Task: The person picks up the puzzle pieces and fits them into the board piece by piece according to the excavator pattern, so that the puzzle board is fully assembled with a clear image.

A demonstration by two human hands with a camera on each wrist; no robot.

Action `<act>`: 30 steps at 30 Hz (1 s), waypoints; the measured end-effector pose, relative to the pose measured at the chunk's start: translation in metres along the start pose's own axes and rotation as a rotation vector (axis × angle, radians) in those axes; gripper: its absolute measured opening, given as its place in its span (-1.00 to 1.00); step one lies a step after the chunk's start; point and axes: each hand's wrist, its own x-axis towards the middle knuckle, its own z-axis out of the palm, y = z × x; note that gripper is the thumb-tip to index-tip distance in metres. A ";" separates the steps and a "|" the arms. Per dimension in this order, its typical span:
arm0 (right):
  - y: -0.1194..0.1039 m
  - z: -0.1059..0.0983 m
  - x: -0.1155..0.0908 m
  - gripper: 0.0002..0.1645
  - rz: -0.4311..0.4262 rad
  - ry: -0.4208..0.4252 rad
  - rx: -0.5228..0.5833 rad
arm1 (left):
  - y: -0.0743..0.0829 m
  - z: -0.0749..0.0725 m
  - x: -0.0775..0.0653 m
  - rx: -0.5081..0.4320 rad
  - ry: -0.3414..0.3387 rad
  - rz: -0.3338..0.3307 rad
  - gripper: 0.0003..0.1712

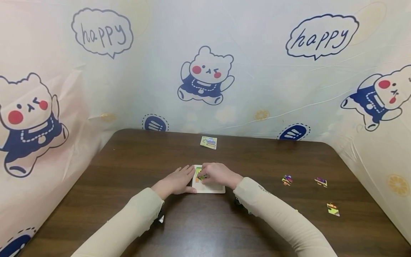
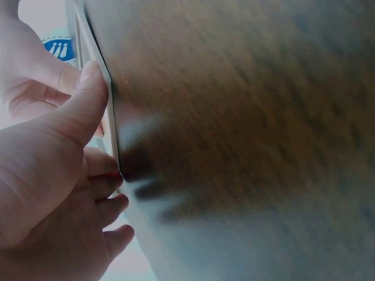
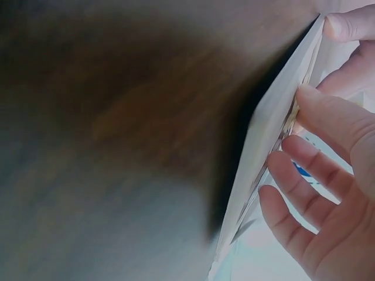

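A small white-framed puzzle board [image 1: 214, 190] lies on the table between both hands. At its left edge rests my left hand [image 1: 176, 181], fingers straight and thumb against the near corner; the left wrist view shows that thumb on the board's rim [image 2: 101, 52]. My right hand [image 1: 219, 174] reaches over the board from the right. Its thumb and index finger pinch a green and orange puzzle piece [image 1: 198, 175] at the board's upper left, partly hidden by the fingers. In the right wrist view the other fingers [image 3: 299, 190] curve loosely above the board.
Three loose puzzle pieces lie to the right: one purple and orange [image 1: 287, 180], one mostly purple [image 1: 321, 181], one yellow-green [image 1: 333, 209]. A picture card [image 1: 208, 142] with a vehicle lies near the far edge of the brown table [image 1: 128, 157]. A printed cloth [image 1: 257, 85] hangs behind.
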 end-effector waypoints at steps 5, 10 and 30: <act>-0.001 0.001 0.001 -0.72 -0.001 0.002 -0.006 | 0.000 0.000 -0.001 0.014 -0.005 -0.003 -0.04; -0.002 0.003 0.001 -0.75 -0.049 0.012 -0.076 | -0.001 -0.001 0.000 0.033 0.005 0.007 -0.05; -0.006 0.001 -0.001 -0.77 -0.126 0.021 -0.108 | 0.000 0.000 0.001 0.026 0.003 -0.005 -0.04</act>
